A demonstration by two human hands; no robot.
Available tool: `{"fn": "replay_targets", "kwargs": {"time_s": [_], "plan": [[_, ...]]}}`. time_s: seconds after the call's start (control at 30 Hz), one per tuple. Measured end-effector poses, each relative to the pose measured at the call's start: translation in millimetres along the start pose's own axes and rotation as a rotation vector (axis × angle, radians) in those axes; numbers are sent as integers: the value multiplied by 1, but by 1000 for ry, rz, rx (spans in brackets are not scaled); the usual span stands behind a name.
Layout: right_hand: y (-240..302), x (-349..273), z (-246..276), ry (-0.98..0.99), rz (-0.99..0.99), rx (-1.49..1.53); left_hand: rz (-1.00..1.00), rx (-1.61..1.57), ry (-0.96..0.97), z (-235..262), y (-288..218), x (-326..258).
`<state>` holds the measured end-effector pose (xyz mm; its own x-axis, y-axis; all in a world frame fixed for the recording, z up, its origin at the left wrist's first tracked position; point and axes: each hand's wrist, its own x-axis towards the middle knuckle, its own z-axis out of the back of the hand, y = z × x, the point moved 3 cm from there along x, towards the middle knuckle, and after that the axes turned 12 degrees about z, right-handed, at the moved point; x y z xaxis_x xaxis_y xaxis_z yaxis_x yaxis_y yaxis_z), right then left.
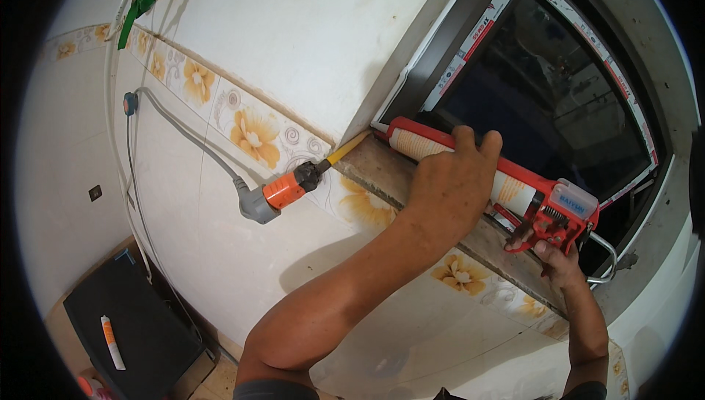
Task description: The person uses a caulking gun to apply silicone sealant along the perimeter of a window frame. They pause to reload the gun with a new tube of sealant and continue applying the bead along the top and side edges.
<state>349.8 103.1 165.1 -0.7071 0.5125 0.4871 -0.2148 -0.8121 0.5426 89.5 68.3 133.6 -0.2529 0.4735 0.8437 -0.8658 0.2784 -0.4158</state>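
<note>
A red caulking gun point(543, 205) with a white sealant cartridge point(422, 143) lies along the lower edge of a dark window frame point(433, 70). My left hand point(452, 180) grips the barrel of the gun from above. At the gun's rear end, my right hand point(554, 257) holds the red handle and trigger. The cartridge's tip points left toward the lower left corner of the frame, above the rough grey sill point(382, 172).
A grey pipe point(191, 136) with an orange fitting point(283, 191) and a yellow hose crosses the flower-patterned tiled wall point(250, 132). Below left sits a black box point(139, 319) with a white tube point(111, 341) on it. Green-taped cables point(136, 11) hang top left.
</note>
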Motion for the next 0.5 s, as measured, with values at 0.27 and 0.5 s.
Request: {"fn": "replay_targets", "kwargs": {"time_s": [0.27,0.5], "plan": [[13,11,5,-1,22,-110,105,-64,87,1,1,3],[70,66,51,315,229,-604,82,-85,23,-3,2,4]]}}
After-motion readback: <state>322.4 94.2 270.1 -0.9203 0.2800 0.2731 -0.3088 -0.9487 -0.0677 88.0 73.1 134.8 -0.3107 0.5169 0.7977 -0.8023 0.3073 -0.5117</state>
